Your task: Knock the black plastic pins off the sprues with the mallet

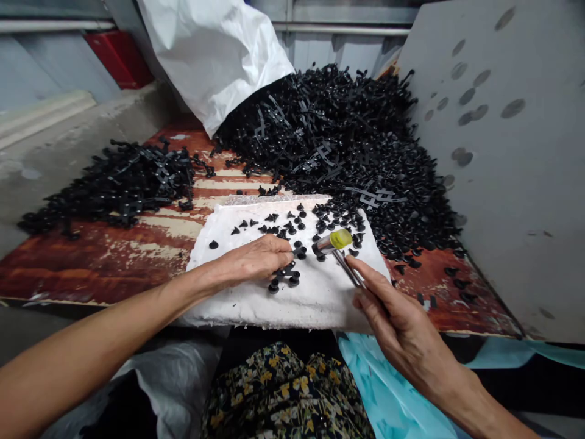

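My right hand (400,311) is closed round the handle of a small hammer (326,244), its metal head capped with yellow at one end. The hammer head hovers over or rests on black plastic pieces at the board's right half; I cannot tell which. With pinched fingers, my left hand (256,262) holds a black plastic part (286,275) that has round, button-like ends. Part of that piece is hidden behind the fingers. Both hands are over a white cloth-like pad (256,308), where several loose black plastic pieces (295,222) lie beyond the left hand.
A large heap of black plastic parts (356,140) fills the back right, spilling from a white sack (219,55). A smaller heap (123,183) lies left on the worn red-brown tabletop (173,238). A spotted grey panel (498,152) stands along the right side.
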Demonstrator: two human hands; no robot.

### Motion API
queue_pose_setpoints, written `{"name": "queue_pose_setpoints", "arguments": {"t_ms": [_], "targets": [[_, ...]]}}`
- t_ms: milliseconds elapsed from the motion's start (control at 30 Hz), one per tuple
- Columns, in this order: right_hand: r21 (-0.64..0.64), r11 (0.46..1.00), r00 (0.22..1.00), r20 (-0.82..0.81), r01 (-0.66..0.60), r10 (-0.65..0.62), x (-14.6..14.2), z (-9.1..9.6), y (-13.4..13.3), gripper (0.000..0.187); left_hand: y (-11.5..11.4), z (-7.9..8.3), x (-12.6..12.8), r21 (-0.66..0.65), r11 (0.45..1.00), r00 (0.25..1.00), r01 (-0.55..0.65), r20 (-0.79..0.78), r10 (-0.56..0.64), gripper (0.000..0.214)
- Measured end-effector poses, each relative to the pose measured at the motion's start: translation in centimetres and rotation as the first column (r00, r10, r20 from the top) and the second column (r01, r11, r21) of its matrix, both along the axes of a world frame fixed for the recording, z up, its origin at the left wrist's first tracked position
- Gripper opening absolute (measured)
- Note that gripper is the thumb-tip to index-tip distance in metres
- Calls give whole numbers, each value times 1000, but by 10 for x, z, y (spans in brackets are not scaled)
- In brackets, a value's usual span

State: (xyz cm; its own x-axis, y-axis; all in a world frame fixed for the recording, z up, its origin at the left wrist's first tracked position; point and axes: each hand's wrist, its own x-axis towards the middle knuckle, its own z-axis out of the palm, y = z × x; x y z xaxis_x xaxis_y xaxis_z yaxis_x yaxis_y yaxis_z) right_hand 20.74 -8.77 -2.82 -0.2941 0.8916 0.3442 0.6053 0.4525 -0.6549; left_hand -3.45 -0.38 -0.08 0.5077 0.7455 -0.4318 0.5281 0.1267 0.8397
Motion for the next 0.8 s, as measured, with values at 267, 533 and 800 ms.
{"name": "queue_pose_setpoints", "arguments": {"t_ms": [267,533,800], "targets": [[145,986,994,81,-80,69,-12,12,11,63,0,4,2,18,1000,999,-18,-29,18,26],[153,988,992,123,1,-20,-15,22,8,59,-3,3,0,27,1000,1000,-7,-6,7,25],[112,993,991,136,-29,14,-13,13,6,62,0,-1,4,61,998,998,-31,-61,35,22]]}}
